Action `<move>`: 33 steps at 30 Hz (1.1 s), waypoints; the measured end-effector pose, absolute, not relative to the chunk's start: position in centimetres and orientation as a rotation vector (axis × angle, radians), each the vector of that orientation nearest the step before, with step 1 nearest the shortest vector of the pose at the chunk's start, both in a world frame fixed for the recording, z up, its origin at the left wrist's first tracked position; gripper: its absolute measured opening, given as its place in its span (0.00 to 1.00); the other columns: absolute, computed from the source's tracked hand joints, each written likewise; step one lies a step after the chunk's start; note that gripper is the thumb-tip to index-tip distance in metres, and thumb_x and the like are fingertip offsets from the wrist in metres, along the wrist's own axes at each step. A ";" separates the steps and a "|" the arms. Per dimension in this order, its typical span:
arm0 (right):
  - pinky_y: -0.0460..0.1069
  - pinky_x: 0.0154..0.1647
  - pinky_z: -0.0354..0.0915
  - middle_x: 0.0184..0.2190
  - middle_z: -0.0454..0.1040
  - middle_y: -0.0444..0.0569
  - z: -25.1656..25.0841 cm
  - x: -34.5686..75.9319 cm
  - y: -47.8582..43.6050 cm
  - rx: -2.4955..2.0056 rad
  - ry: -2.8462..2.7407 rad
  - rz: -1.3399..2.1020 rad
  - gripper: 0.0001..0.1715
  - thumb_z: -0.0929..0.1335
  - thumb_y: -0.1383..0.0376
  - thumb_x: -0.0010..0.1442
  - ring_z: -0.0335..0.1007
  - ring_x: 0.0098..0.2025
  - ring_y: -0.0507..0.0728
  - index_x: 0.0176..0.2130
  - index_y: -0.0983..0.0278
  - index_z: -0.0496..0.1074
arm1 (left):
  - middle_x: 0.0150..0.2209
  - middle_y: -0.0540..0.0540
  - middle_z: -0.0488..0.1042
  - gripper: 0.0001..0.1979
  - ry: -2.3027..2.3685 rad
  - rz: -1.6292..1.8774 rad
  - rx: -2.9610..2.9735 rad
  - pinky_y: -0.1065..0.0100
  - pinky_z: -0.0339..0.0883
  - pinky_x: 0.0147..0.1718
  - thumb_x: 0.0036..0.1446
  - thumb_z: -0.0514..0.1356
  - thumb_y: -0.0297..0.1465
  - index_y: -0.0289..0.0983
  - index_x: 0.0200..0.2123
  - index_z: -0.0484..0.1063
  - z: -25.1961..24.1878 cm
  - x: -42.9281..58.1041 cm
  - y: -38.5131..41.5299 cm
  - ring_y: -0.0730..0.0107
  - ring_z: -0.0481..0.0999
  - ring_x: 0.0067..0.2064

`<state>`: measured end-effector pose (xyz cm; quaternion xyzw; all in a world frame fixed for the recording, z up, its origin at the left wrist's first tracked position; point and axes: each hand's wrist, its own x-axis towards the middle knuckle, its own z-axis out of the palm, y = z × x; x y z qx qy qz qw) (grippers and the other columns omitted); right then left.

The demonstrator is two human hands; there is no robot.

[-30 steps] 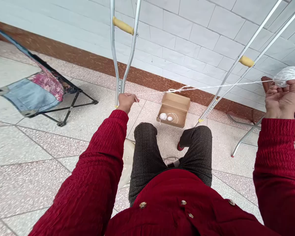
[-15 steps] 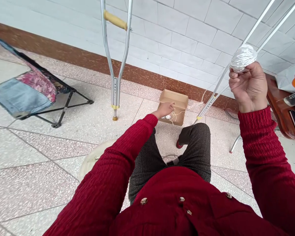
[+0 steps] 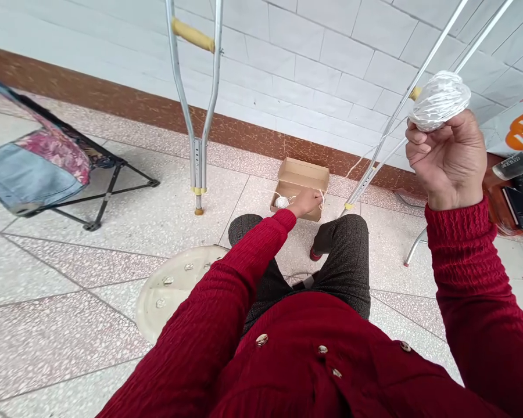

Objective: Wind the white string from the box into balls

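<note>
High on the right, my right hand [image 3: 451, 151] is closed around the underside of a ball of white yarn [image 3: 439, 100]. A loose strand runs from this ball down to the left, in front of the wall. My left hand [image 3: 305, 202] is over the open cardboard box [image 3: 303, 172] on the floor, its fingers pinched on a strand of white yarn [image 3: 322, 199]. Inside the box, a smaller white ball [image 3: 281, 202] lies just left of that hand.
An aluminium crutch [image 3: 199, 165] leans on the wall at left, and another crutch [image 3: 366, 180] at right. A folding chair [image 3: 43, 168] stands far left. A pale round stool [image 3: 169, 284] is beside my left leg. A reddish table [image 3: 501, 203] bears a bag and bottle.
My left hand has moved a little right and down over the box and now pinches yarn strands. The small ball shows left of it. The right hand with the large ball appears closer.
</note>
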<state>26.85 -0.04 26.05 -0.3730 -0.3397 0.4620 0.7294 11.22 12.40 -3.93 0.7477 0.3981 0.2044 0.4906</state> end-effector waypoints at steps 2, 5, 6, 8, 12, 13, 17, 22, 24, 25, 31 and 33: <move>0.40 0.18 0.59 0.26 0.71 0.43 25.8 27.5 -0.2 -0.806 -0.709 1.018 0.09 0.68 0.73 0.48 0.63 0.26 0.48 0.29 0.61 0.64 | 0.21 0.48 0.71 0.12 0.997 0.477 1.851 0.68 0.60 0.32 0.53 0.59 0.31 0.34 0.21 0.77 -4.6 10.4 11.9 0.68 0.69 0.28; 0.39 0.17 0.57 0.24 0.70 0.43 25.4 28.7 -0.1 -0.842 -0.618 0.998 0.07 0.66 0.73 0.50 0.60 0.26 0.48 0.30 0.62 0.65 | 0.21 0.50 0.70 0.11 1.032 0.449 1.877 0.68 0.60 0.32 0.53 0.60 0.33 0.35 0.23 0.78 -5.5 8.9 11.4 0.68 0.68 0.28; 0.39 0.17 0.57 0.24 0.69 0.43 25.2 29.1 0.0 -0.848 -0.594 0.995 0.07 0.66 0.73 0.50 0.60 0.25 0.48 0.30 0.62 0.65 | 0.21 0.49 0.70 0.10 1.044 0.444 1.886 0.67 0.60 0.33 0.52 0.62 0.33 0.35 0.24 0.78 -5.8 8.4 11.3 0.68 0.69 0.29; 0.38 0.17 0.56 0.24 0.70 0.44 24.9 29.7 0.2 -0.851 -0.569 0.999 0.06 0.66 0.72 0.51 0.59 0.24 0.48 0.31 0.62 0.65 | 0.25 0.48 0.74 0.07 1.072 0.447 1.903 0.67 0.62 0.36 0.50 0.64 0.33 0.36 0.26 0.79 -6.4 7.6 11.1 0.66 0.71 0.33; 0.38 0.16 0.55 0.25 0.71 0.47 24.6 30.3 0.3 -0.844 -0.577 1.017 0.04 0.64 0.71 0.52 0.56 0.23 0.48 0.32 0.64 0.66 | 0.32 0.47 0.78 0.09 1.158 0.439 1.898 0.69 0.63 0.38 0.52 0.62 0.32 0.36 0.34 0.81 -7.2 6.7 11.0 0.65 0.75 0.37; 0.38 0.17 0.55 0.25 0.71 0.47 24.5 30.4 0.4 -0.834 -0.587 1.018 0.04 0.63 0.70 0.52 0.57 0.24 0.48 0.31 0.64 0.66 | 0.31 0.47 0.78 0.10 1.184 0.424 1.890 0.69 0.63 0.37 0.55 0.61 0.33 0.36 0.35 0.81 -7.3 6.5 11.1 0.65 0.75 0.36; 0.38 0.17 0.56 0.26 0.71 0.47 24.3 31.4 0.9 -0.813 -0.614 1.014 0.03 0.64 0.70 0.51 0.58 0.24 0.48 0.31 0.64 0.67 | 0.26 0.48 0.75 0.14 1.314 0.346 1.887 0.70 0.61 0.32 0.59 0.58 0.35 0.35 0.30 0.80 -7.3 5.0 11.6 0.67 0.73 0.31; 0.38 0.17 0.56 0.26 0.71 0.46 24.4 34.6 2.4 -0.761 -0.555 0.982 0.04 0.63 0.70 0.56 0.59 0.25 0.47 0.31 0.65 0.67 | 0.25 0.47 0.75 0.11 1.494 0.233 1.919 0.69 0.56 0.31 0.57 0.60 0.37 0.39 0.28 0.80 -5.9 2.1 12.6 0.65 0.73 0.32; 0.39 0.17 0.57 0.26 0.71 0.46 24.1 36.0 3.2 -0.738 -0.526 0.962 0.05 0.62 0.71 0.57 0.59 0.26 0.48 0.31 0.65 0.67 | 0.27 0.46 0.77 0.13 1.540 0.234 1.946 0.68 0.57 0.32 0.60 0.58 0.38 0.40 0.30 0.80 -5.0 1.1 12.8 0.63 0.74 0.34; 0.39 0.17 0.57 0.26 0.71 0.46 23.9 36.6 3.6 -0.738 -0.510 0.945 0.05 0.63 0.71 0.57 0.59 0.26 0.48 0.32 0.64 0.68 | 0.30 0.45 0.78 0.15 1.558 0.264 1.981 0.67 0.58 0.33 0.62 0.56 0.39 0.40 0.32 0.80 -4.6 0.6 12.8 0.62 0.75 0.35; 0.39 0.17 0.57 0.28 0.70 0.47 22.2 39.0 6.4 -0.846 -0.418 0.877 0.06 0.62 0.71 0.57 0.59 0.26 0.48 0.34 0.65 0.68 | 0.37 0.40 0.80 0.15 1.371 0.397 2.324 0.62 0.64 0.44 0.64 0.53 0.38 0.41 0.32 0.78 -1.8 -1.1 11.5 0.54 0.77 0.43; 0.39 0.17 0.57 0.28 0.70 0.47 22.3 39.8 7.1 -0.854 -0.403 0.875 0.07 0.61 0.70 0.59 0.58 0.26 0.48 0.33 0.65 0.68 | 0.33 0.38 0.78 0.14 1.373 0.392 2.343 0.59 0.63 0.47 0.62 0.55 0.34 0.39 0.26 0.75 -0.9 -1.4 11.1 0.52 0.76 0.42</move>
